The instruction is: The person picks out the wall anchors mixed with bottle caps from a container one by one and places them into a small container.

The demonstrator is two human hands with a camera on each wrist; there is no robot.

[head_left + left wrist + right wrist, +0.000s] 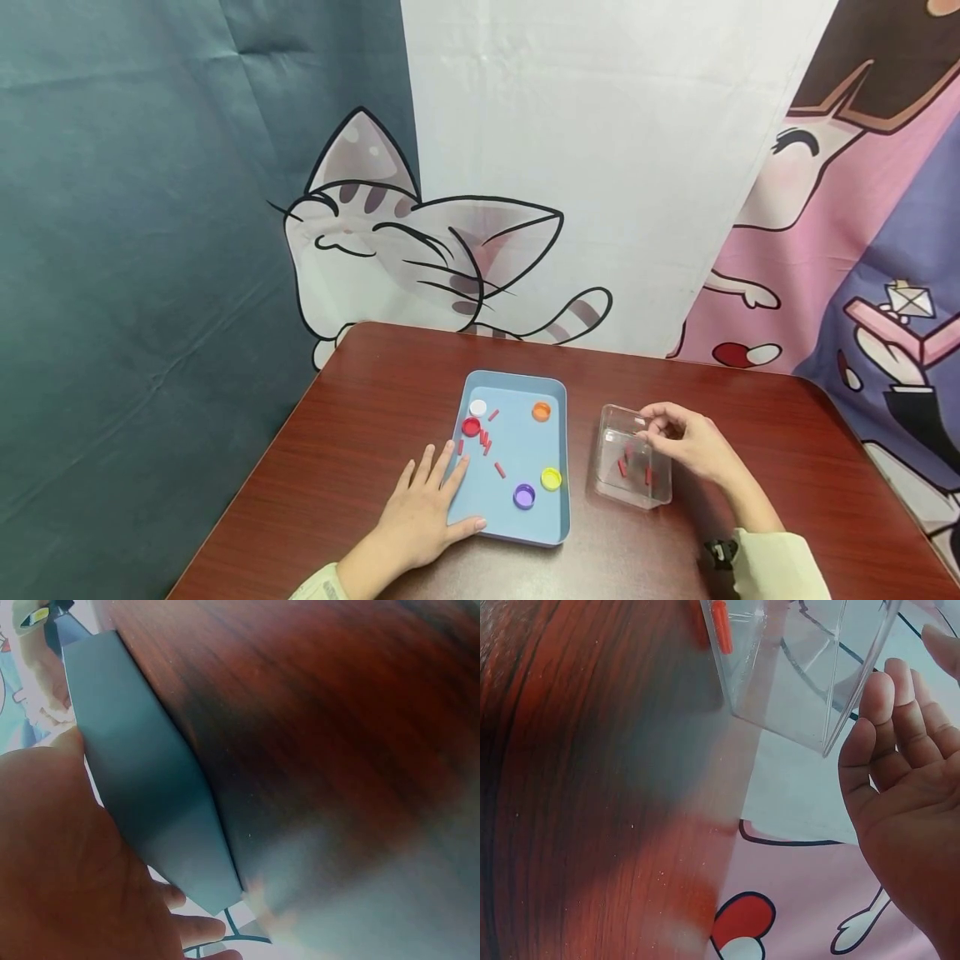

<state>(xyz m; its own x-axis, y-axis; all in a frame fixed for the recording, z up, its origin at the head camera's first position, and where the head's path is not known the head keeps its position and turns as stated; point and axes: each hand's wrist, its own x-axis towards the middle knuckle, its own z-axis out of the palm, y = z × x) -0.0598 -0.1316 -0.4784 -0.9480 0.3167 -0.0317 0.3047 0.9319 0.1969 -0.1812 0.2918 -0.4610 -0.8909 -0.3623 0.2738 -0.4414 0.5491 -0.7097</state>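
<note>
My left hand (420,512) lies with fingers spread over the left rim of a light blue tray (510,517). On the tray stand a white cap (477,407), a red cap (470,427), an orange cap (541,412), a yellow cap (551,479) and a purple cap (524,497). Several short red sticks (500,470) lie loose, mostly around the red cap. My right hand (693,442) hovers at the back right rim of a clear plastic box (633,500), fingers loosely bent and thumb apart, nothing visible between them. Inside the box lie a few red sticks (622,468).
Box and tray stand side by side on a dark red wooden table (315,450), a narrow strip of tabletop between them. Behind the table's far edge hangs a cloth backdrop (622,167) with a cartoon cat and a cartoon figure.
</note>
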